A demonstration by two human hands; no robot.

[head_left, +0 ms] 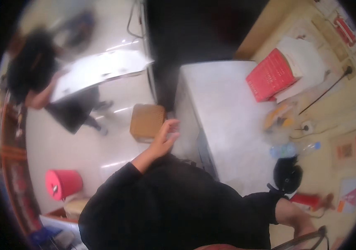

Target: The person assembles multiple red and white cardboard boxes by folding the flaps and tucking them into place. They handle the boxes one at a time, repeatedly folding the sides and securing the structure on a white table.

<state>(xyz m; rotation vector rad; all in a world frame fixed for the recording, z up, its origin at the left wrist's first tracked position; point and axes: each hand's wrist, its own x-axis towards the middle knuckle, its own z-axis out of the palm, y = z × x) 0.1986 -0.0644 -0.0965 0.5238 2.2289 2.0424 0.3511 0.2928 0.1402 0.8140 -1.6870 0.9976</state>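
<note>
My left hand [164, 138] is raised in front of my black shirt, over the floor beside the white counter [232, 116]. Its fingers are loosely bent, with a gap between them and the thumb, and nothing shows in it. A brown cardboard box [147, 121] stands just behind that hand. At the lower right, my right forearm [291, 215] runs down toward the lower edge, and the hand itself is out of sight. The nearest things to that arm are a black round bag [288, 175] and a red item [306, 200] on the counter.
A red bag [271, 76], a yellow packet [281, 116] and a clear plastic bottle [283, 150] rest along the wall. Beyond the counter is a dark surface [199, 31]. At left, a person in black [34, 66] holds a white sheet [103, 71]. A pink bucket [64, 183] stands on the floor.
</note>
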